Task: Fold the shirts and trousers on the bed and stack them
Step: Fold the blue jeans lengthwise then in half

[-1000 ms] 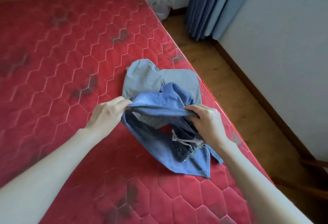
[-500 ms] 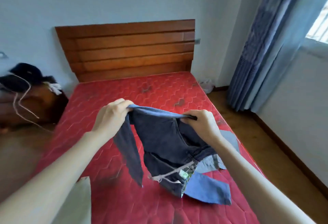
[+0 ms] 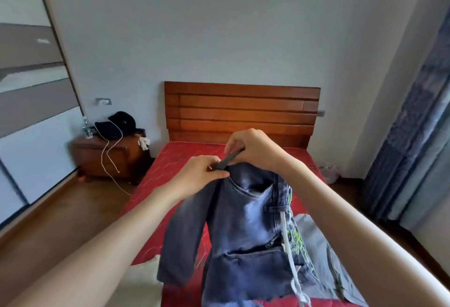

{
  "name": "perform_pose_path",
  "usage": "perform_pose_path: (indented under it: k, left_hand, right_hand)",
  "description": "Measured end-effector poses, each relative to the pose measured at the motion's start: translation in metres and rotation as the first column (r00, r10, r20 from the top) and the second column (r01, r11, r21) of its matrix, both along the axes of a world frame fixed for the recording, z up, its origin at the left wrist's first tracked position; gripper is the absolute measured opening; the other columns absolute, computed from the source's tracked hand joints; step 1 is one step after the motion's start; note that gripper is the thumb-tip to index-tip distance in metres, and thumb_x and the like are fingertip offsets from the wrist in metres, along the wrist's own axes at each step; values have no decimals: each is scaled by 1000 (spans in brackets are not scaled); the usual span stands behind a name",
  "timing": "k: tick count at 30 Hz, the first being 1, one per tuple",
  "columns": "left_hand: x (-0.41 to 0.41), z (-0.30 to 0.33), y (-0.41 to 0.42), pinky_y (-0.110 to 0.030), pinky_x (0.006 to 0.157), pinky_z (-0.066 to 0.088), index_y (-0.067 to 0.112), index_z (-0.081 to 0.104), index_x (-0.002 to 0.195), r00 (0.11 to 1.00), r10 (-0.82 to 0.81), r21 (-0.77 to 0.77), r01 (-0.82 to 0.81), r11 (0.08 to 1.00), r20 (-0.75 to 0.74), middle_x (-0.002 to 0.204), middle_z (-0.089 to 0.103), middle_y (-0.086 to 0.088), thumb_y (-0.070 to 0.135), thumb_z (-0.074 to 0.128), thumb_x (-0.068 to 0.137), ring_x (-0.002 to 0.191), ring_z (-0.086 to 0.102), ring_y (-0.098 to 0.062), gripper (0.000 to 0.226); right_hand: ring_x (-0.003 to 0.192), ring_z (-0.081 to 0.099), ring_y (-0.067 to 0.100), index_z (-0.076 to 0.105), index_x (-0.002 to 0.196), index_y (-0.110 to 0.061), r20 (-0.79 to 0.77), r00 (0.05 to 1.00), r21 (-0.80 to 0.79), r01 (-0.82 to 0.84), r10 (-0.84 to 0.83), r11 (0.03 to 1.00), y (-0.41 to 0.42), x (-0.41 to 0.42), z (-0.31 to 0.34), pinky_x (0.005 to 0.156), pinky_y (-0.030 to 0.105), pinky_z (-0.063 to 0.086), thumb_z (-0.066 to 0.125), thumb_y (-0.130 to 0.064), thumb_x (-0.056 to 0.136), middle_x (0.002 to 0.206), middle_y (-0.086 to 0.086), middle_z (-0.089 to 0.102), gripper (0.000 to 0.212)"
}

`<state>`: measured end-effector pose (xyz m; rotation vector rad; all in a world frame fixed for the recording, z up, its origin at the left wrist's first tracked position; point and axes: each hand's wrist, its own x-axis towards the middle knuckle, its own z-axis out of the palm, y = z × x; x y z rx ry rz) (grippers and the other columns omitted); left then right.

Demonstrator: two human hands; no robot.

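Hanging below both hands' pinching grip (image 3: 227,160), the jeans (image 3: 246,229) dangle over the bed (image 3: 185,158).

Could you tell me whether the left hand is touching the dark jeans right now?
Touching: the head view shows the left hand pinching the jeans at their top edge.

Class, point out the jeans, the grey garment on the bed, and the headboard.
jeans (image 3: 246,219), head view, on the front panel below the pocket.
grey garment (image 3: 314,238), head view, on its flat upper part.
headboard (image 3: 241,112), head view, on the middle slats.
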<state>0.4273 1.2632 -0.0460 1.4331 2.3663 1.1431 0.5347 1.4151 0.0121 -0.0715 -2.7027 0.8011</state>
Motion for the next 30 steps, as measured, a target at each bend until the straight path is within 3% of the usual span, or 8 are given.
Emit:
perform_pose_path:
  k: [2, 5, 9, 14, 19, 25, 27, 30]
  left_hand:
    - [5, -2, -5, -27, 63, 34, 14, 67, 80, 999, 2, 80, -6, 997, 41, 72, 63, 2, 28, 68, 88, 70, 55, -12, 16]
    - [14, -4, -2, -36, 72, 46, 23, 70, 86, 1000, 6, 120, -5, 993, -14, 79, 69, 11, 26, 65, 91, 79, 63, -9, 7]
    - [22, -9, 15, -42, 78, 50, 32, 68, 91, 992, 34, 106, -22, 994, -118, 85, 68, 19, 28, 62, 92, 87, 62, -6, 7]
    - [13, -13, 19, -46, 78, 50, 30, 66, 88, 991, 51, 99, -39, 994, -123, 82, 68, 14, 27, 62, 93, 84, 63, -10, 7]
    - [-11, -20, -16, -50, 82, 50, 20, 67, 88, 997, 78, 15, -78, 997, -6, 86, 70, 3, 21, 60, 95, 87, 65, -16, 10]
    - [-16, -8, -51, -28, 88, 50, 39, 66, 102, 992, -43, -11, 45, 999, 119, 102, 69, 18, 38, 74, 80, 99, 61, 1, 24]
    - [-9, 8, -46, -25, 86, 50, 41, 64, 106, 993, -79, 29, 77, 997, 83, 101, 68, 19, 49, 76, 73, 97, 62, 2, 36]
    - [1, 28, -35, -23, 73, 48, 31, 66, 90, 999, -14, 91, 18, 996, -43, 84, 67, 14, 43, 76, 76, 80, 60, 6, 21]
  right_hand:
    - [74, 65, -5, 67, 88, -20, 1, 1000, -43, 24, -24, 999, 7, 3, -3, 70, 10, 46, 84, -9, 66, 83, -7, 73, 30]
    - [74, 64, 1, 64, 101, -26, 139, 987, -127, 95, -77, 987, 33, 21, -25, 69, 16, 48, 89, -22, 62, 83, -8, 72, 46]
    - [64, 53, 4, 69, 89, -15, 297, 948, -169, 171, -115, 971, 67, 48, -72, 62, 24, 41, 87, -19, 64, 72, -8, 62, 31]
    - [62, 59, 4, 74, 78, -15, 147, 976, -354, 205, -162, 913, 88, 61, -73, 62, 22, 47, 84, -4, 67, 68, -7, 67, 19]
    - [74, 64, 1, 73, 84, -27, 113, 993, -243, 73, -47, 967, 57, 36, -25, 67, 17, 51, 90, -11, 60, 80, -9, 72, 34]
    - [77, 63, 1, 69, 91, -24, 13, 1000, -198, 5, -2, 980, 0, 8, -3, 72, 19, 54, 90, -9, 58, 85, -9, 69, 41]
    - [74, 61, -1, 65, 95, -25, -11, 999, -176, -31, 30, 984, -17, -2, -1, 69, 18, 52, 89, -11, 61, 84, -13, 66, 43]
    - [72, 61, -6, 60, 99, -27, -69, 997, -139, -42, 33, 989, -29, -5, -1, 67, 16, 49, 86, -12, 68, 85, -15, 64, 43]
